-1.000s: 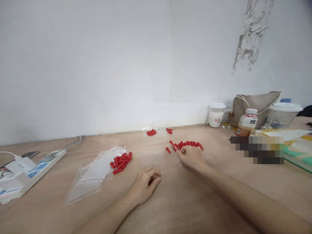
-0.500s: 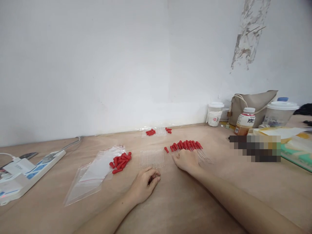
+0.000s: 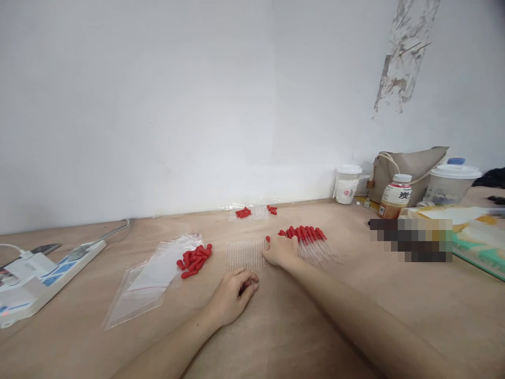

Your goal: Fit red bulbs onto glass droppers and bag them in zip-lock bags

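Note:
My left hand (image 3: 233, 295) rests on the table, fingers loosely curled and thumb apart, with nothing seen in it. Just beyond it lies a row of clear glass dropper tubes (image 3: 244, 255) side by side. My right hand (image 3: 281, 250) is closed at the left end of a fan of red-topped droppers (image 3: 311, 235). Its fingers are on the end dropper (image 3: 268, 239); only the red bulb shows, and the tube is hidden by the hand. A pile of loose red rubber bulbs (image 3: 194, 260) lies left of the bare tubes, partly on clear zip bags (image 3: 148, 284).
Against the wall lies a clear bag (image 3: 258, 212) with red bulbs. A power strip (image 3: 59, 281) with plugs is at left. At right stand a white-lidded cup (image 3: 347, 184), a drink bottle (image 3: 395, 196), a grey bag (image 3: 414, 163) and a lidded plastic tub (image 3: 453, 184).
My right hand has moved left from the middle of the dropper fan to its left end, over the end dropper. My left hand stays put.

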`<action>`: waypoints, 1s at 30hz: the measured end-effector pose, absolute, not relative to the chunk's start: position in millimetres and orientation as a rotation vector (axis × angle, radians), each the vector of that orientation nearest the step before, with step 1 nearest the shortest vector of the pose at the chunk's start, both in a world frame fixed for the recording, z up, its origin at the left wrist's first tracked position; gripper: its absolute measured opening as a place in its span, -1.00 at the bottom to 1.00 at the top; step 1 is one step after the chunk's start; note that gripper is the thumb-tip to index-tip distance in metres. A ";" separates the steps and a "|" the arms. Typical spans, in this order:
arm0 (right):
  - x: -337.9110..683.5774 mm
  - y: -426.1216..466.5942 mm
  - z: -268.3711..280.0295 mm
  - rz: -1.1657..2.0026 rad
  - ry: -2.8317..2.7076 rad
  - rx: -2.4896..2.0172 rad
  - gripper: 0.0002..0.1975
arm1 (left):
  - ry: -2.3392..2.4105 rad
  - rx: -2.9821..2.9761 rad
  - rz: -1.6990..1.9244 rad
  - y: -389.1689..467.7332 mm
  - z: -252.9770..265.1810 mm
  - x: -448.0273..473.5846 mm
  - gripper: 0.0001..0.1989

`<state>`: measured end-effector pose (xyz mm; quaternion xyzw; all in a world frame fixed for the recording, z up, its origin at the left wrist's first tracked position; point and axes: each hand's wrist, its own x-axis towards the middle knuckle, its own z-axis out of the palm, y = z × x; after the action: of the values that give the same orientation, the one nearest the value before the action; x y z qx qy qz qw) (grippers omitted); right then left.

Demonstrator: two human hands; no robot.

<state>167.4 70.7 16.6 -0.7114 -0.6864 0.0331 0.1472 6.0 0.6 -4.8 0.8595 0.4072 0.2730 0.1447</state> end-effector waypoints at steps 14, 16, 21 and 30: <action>157.6 86.5 24.0 0.279 -1.963 -2.137 -0.78 | 2.239 2.348 0.639 64.9 12.7 -95.6 -0.54; 160.0 85.6 23.3 0.272 -1.961 -2.111 -0.80 | 2.165 2.355 0.584 68.6 7.7 -103.4 -0.51; 178.7 66.8 22.0 0.175 -1.962 -1.995 -0.73 | 1.848 2.527 0.675 69.3 1.7 -95.6 -0.61; 223.2 22.5 0.1 -0.089 -1.943 -1.635 -0.86 | 1.817 2.458 0.796 62.9 -0.1 -75.2 -0.68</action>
<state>223.2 22.5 0.1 -0.6146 -0.7305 -0.0335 0.2958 -75.2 62.9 -0.1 0.7783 0.5751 0.2520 -0.0084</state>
